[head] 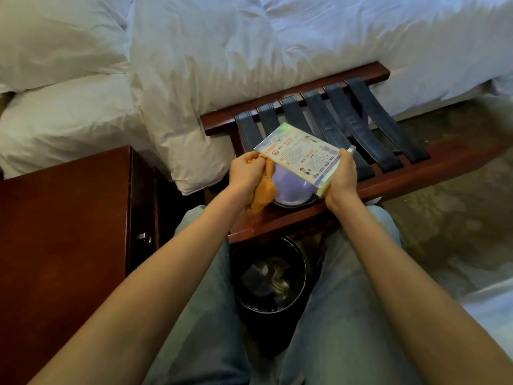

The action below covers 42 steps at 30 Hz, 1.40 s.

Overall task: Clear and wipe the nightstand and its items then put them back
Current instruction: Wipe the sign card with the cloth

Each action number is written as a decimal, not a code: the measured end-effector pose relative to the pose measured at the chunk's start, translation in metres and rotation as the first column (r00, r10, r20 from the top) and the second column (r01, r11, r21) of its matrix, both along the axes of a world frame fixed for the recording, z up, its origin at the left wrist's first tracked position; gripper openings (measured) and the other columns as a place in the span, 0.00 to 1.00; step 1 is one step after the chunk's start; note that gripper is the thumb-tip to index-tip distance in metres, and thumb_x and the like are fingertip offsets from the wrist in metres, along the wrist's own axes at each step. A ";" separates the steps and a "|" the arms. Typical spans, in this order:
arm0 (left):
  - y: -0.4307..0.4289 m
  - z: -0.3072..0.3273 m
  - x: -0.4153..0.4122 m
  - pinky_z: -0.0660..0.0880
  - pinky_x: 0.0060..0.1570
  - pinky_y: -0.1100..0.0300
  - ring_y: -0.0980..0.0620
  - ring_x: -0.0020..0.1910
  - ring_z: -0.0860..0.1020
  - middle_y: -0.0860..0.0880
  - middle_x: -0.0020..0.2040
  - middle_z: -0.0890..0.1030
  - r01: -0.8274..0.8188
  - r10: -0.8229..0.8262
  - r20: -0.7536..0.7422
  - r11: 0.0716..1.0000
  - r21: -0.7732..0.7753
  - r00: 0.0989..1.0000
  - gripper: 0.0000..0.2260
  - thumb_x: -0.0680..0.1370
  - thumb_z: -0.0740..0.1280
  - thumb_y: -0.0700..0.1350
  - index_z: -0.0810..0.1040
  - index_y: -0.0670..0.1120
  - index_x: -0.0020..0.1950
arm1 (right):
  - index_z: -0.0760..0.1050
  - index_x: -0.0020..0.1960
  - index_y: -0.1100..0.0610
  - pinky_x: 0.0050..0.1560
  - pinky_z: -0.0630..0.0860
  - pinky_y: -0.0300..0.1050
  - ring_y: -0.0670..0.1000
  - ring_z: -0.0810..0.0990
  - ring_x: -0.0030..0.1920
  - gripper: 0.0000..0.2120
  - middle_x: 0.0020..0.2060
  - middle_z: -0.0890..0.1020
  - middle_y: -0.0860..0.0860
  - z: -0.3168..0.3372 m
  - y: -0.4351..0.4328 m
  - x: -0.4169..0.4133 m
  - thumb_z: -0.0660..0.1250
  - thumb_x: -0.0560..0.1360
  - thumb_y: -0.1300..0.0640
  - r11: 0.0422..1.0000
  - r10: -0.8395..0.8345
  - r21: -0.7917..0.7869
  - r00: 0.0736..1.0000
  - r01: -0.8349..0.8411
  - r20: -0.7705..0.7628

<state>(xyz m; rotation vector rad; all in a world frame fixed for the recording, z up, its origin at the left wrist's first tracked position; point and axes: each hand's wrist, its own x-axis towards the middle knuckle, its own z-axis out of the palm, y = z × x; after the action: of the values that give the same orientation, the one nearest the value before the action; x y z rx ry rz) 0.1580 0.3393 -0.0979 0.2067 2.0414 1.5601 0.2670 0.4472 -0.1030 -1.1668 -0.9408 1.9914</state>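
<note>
Both bare forearms are stretched forward from the lower corners of the view and angled in toward each other, so that the hands are brought near together beyond the knees. The left hand is seen from the back, its fingers curled round a bunched orange cloth (part of which hangs below the wrist). The right hand is likewise turned back up, and a printed card is gripped at its right edge. The wrists are held nearly straight.
</note>
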 end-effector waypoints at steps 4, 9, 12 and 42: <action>0.019 -0.013 -0.008 0.76 0.38 0.49 0.44 0.32 0.74 0.42 0.28 0.76 0.009 -0.013 -0.024 0.991 -0.134 1.000 0.11 0.68 0.60 0.35 0.75 0.44 0.27 | 0.69 0.62 0.66 0.44 0.78 0.49 0.54 0.81 0.42 0.18 0.50 0.80 0.59 -0.008 0.022 -0.006 0.53 0.78 0.57 0.996 0.075 0.031 0.984 -0.081 0.160; 0.024 -0.009 -0.003 0.72 0.27 0.64 0.48 0.26 0.73 0.49 0.18 0.72 0.002 0.010 0.041 0.957 -0.291 0.999 0.14 0.73 0.61 0.36 0.72 0.43 0.26 | 0.69 0.59 0.62 0.47 0.76 0.51 0.56 0.79 0.44 0.15 0.52 0.78 0.59 -0.022 0.035 -0.010 0.54 0.78 0.55 0.979 0.163 0.059 0.921 -0.196 0.355; 0.022 -0.010 -0.007 0.75 0.37 0.60 0.50 0.33 0.76 0.48 0.27 0.78 -0.004 0.029 0.070 0.946 -0.324 0.997 0.08 0.74 0.64 0.38 0.76 0.40 0.34 | 0.65 0.64 0.63 0.53 0.75 0.53 0.58 0.78 0.51 0.20 0.53 0.76 0.58 -0.022 0.035 -0.010 0.54 0.78 0.52 0.971 0.187 0.055 0.882 -0.233 0.432; -0.007 0.016 0.027 0.77 0.47 0.53 0.49 0.41 0.77 0.45 0.39 0.78 0.032 -0.023 0.127 0.997 -0.070 0.992 0.07 0.75 0.68 0.41 0.76 0.44 0.37 | 0.52 0.72 0.64 0.67 0.61 0.52 0.64 0.61 0.68 0.31 0.69 0.58 0.65 -0.009 0.000 0.026 0.61 0.75 0.56 0.693 0.120 0.274 0.481 -0.667 0.868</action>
<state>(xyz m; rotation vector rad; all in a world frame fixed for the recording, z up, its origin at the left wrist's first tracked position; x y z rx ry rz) 0.1848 0.3319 -0.0823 0.1064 1.9836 1.4432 0.2934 0.4474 -0.1120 -1.5555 -2.3503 1.1566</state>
